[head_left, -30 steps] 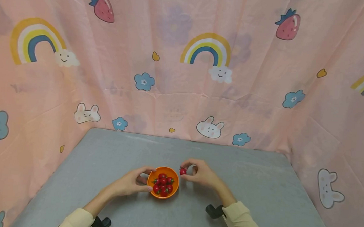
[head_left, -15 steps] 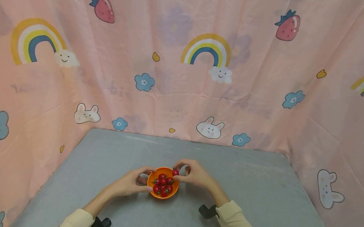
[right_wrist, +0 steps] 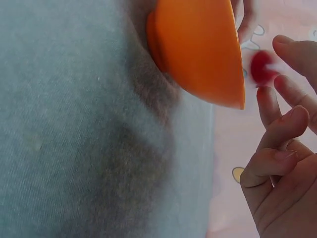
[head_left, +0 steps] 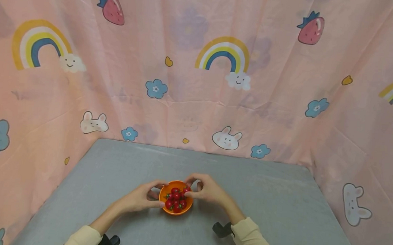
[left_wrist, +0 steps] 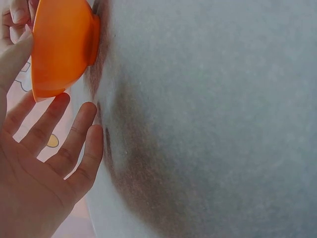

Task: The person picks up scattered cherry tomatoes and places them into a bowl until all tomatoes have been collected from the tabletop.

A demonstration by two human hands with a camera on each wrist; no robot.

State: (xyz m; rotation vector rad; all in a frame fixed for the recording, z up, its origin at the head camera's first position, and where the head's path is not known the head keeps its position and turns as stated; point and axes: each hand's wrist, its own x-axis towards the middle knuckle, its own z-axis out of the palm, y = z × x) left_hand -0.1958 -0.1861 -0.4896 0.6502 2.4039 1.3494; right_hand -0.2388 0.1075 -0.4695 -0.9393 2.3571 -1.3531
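Observation:
An orange bowl (head_left: 176, 212) with several cherry tomatoes (head_left: 176, 197) in it stands on the table. My left hand (head_left: 145, 197) holds the bowl from the left, thumb and fingers at its rim; the left wrist view shows fingertips (left_wrist: 60, 99) against the bowl's outside. At the right rim is my right hand (head_left: 210, 189), its thumb and forefinger spread over the bowl. One blurred cherry tomato (right_wrist: 261, 68) appears just off those fingertips in the right wrist view, above the rim. Its other fingers are loosely bent. The bowl's inside is hidden from both wrist views.
A grey table surface (head_left: 262, 198) spreads around the bowl. Pink printed curtains (head_left: 187, 111) rise behind it and at both sides. Black wrist mounts (head_left: 223, 229) sit at the cuffs.
My right hand has moved left from beside the bowl to over its right rim, carrying a cherry tomato, and its fingers have loosened from it. The left hand and bowl have stayed put.

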